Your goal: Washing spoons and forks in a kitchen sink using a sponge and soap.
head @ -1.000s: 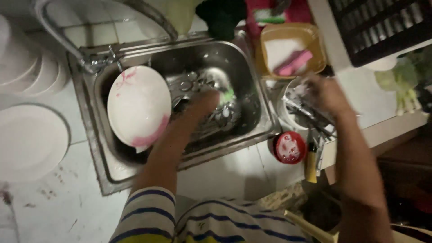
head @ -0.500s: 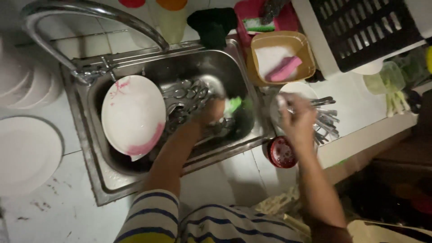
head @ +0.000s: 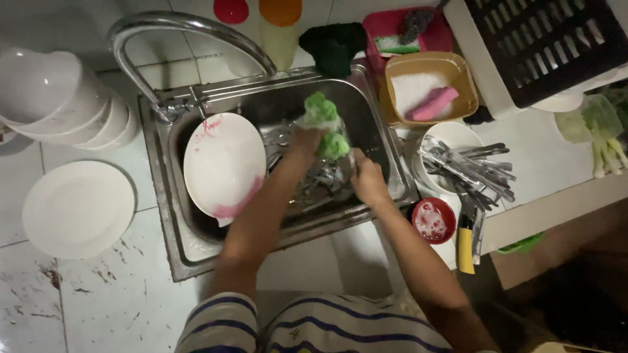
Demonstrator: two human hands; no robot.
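Home kitchen: steel sink (head: 171,216) w/ tap (head: 176,29), stacked bowls (head: 59,104), cutlery (head: 468,167) (tiled counter (head: 98,307)).

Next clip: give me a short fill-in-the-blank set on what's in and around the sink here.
1. The left hand holds a ____ sponge over the sink.
2. The stained plate in the sink bears ____ smears.
3. The tan tub behind the cutlery holds a ____ bar.
4. The right hand is ____ the sink.

Missing words: green; pink; pink; over
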